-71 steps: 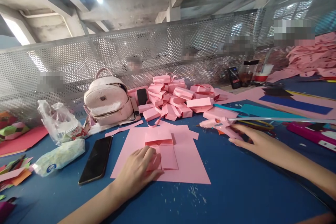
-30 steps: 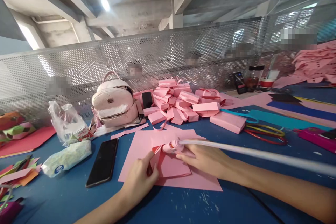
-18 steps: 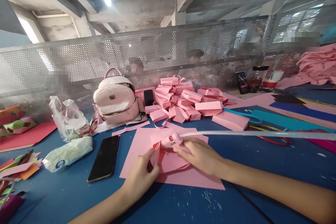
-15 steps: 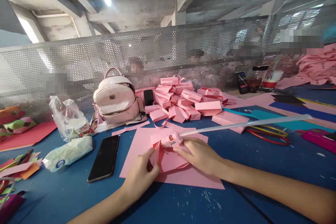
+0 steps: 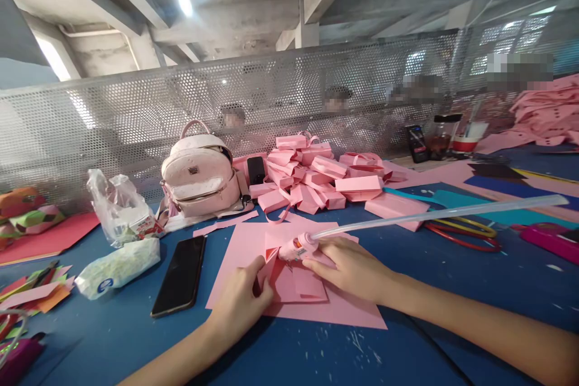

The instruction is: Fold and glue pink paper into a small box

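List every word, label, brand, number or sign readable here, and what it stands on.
No text is readable.
Glue gun: label too small.
Packet: round blue logo, lettering unreadable.
White item: red print, blurred.
Backpack: badge too small.
Dark device: markings too small.

no readable text, print too small

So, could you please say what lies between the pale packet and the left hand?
In the head view, a black phone lies there on the table.
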Demonstrator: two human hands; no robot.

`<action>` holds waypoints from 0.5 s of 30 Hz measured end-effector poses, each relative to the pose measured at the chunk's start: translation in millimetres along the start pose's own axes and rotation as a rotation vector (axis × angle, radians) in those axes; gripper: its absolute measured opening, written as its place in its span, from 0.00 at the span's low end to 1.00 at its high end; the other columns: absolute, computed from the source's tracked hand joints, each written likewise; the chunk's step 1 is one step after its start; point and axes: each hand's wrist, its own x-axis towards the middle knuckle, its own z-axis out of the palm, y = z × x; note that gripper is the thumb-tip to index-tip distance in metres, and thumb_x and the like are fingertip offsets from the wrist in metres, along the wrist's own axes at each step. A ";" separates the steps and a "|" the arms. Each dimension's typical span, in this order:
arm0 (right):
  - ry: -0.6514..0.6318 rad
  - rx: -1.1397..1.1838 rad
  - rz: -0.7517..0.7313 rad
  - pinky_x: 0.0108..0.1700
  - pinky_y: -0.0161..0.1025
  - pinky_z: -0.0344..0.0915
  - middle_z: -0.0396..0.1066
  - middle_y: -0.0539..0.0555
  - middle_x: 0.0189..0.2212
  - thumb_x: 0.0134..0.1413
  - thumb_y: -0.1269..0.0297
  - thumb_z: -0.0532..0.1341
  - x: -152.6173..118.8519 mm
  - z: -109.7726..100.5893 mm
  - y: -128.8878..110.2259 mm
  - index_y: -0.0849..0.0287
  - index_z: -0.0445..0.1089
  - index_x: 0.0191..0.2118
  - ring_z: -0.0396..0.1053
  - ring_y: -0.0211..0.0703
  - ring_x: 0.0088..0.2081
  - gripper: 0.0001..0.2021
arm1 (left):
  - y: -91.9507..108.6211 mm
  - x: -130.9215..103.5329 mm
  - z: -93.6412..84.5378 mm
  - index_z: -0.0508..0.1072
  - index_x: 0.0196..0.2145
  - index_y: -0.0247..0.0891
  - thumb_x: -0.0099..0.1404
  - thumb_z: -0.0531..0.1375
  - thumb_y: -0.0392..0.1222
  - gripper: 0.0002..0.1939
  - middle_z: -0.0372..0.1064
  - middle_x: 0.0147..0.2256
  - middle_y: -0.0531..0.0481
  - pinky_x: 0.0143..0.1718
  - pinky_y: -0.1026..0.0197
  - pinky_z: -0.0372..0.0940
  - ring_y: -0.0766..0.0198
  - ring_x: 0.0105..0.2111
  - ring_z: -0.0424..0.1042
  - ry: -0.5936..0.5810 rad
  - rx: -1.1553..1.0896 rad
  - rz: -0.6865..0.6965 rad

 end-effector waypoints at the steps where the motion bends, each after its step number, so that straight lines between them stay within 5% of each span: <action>1: 0.005 0.000 -0.007 0.53 0.43 0.66 0.79 0.52 0.48 0.68 0.55 0.53 -0.5 -1.9 0.1 0.51 0.77 0.47 0.75 0.52 0.50 0.16 | -0.6 0.6 -0.3 0.59 0.29 0.41 0.59 0.53 0.32 0.06 0.54 0.19 0.61 0.23 0.64 0.45 0.68 0.20 0.54 0.004 0.026 -0.003; 15: -0.051 0.008 0.044 0.46 0.43 0.69 0.80 0.56 0.45 0.65 0.52 0.55 -5.9 -31.2 -3.6 0.54 0.77 0.46 0.76 0.56 0.45 0.17 | 2.5 0.0 -5.5 0.57 0.26 0.41 0.54 0.55 0.30 0.09 0.55 0.20 0.58 0.25 0.63 0.42 0.65 0.22 0.57 0.002 0.260 0.061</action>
